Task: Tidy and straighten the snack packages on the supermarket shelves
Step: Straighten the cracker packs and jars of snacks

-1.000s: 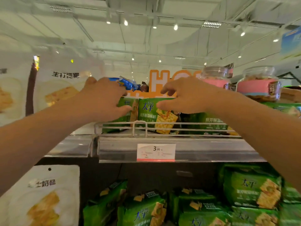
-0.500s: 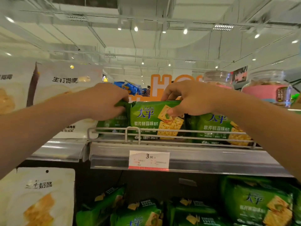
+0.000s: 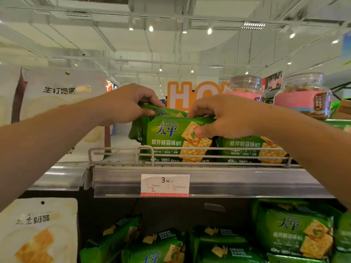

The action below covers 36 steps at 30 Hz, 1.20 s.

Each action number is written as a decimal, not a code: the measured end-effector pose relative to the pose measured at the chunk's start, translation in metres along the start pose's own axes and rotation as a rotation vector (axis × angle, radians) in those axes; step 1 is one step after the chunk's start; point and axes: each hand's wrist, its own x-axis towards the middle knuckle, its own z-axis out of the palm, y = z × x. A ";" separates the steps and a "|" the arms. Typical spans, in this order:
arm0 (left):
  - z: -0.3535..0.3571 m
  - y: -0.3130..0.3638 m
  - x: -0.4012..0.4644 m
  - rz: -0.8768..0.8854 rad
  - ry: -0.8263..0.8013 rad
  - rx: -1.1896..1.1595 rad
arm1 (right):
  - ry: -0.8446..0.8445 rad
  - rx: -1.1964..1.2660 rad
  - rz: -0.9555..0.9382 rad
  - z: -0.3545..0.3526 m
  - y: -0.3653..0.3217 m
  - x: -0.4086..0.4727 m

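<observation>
Both hands reach up to the top shelf. Right hand (image 3: 226, 115) grips the front green cracker pack (image 3: 171, 138) at its upper right corner, thumb pressed on the printed face and fingers curled over the top edge. Left hand (image 3: 125, 104) pinches the upper left end of a second green pack (image 3: 163, 111) that stands just behind the first and shows only as a strip above it.

The front pack's long axis runs left to right, parallel to the wire rail (image 3: 190, 149) along the shelf front, and it stands nearly upright with its face outward. It lies between the two hands; the right hand is the one holding it, so any squaring-up probably turns on that hand. Its left end is crumpled and folded back, and it looks slightly tipped, so it likely wants pushing flush against the neighbouring pack (image 3: 252, 149) to its right, which it touches or overlaps.

Glossy green film, blue characters, cracker pictures. Below the rail sits a price tag (image 3: 164, 185). Farther right and back stand two clear jars (image 3: 302, 95) with pink labels.
</observation>
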 end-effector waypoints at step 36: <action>0.018 0.023 -0.001 -0.099 -0.334 -0.029 | 0.169 -0.154 -0.003 0.022 0.014 -0.017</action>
